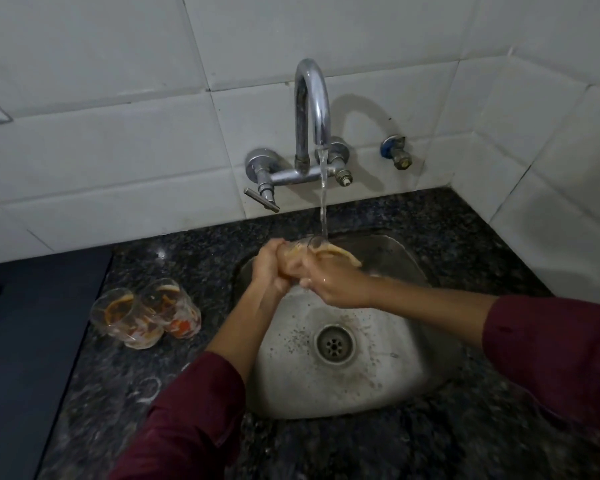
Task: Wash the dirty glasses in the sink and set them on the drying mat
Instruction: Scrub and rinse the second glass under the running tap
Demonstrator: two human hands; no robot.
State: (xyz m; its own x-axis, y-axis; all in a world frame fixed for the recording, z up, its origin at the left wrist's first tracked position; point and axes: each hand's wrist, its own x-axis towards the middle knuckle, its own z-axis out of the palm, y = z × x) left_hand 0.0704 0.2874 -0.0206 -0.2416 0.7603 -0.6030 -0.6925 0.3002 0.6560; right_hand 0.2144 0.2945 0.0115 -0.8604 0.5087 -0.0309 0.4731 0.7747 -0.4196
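- Three glasses in view: one glass [312, 252] held over the sink [343, 386] under the running water [323, 202]; two dirty glasses [146, 317] upright on the tabletop [125, 393], left of the sink, touching one another, with orange-brown residue inside.
- Writing: none legible on glasses, tap or tiles.
- Surface: dark speckled granite tabletop; steel sink set into it, basin wet and flecked, round drain [334, 345] near centre. A flat dark panel [25, 341] adjoins the tabletop at left; whether it is the drying mat cannot be told.
- Room: white tiled wall [118, 133] meeting a second wall at right corner; chrome wall-mounted tap [310, 112] with curved spout, lever handle at left; a separate small valve [397, 152] with a blue collar to its right. Lighting dim.
- Left hand [271, 268]: fingers curled round the base end of the held glass, gripping it; the glass lies tilted, mouth toward the right.
- Right hand [329, 285]: wet, at the mouth end of the same glass, fingers curled against it; exact finger placement blurred.
- Both forearms bare, maroon sleeves [194, 420] pushed back.
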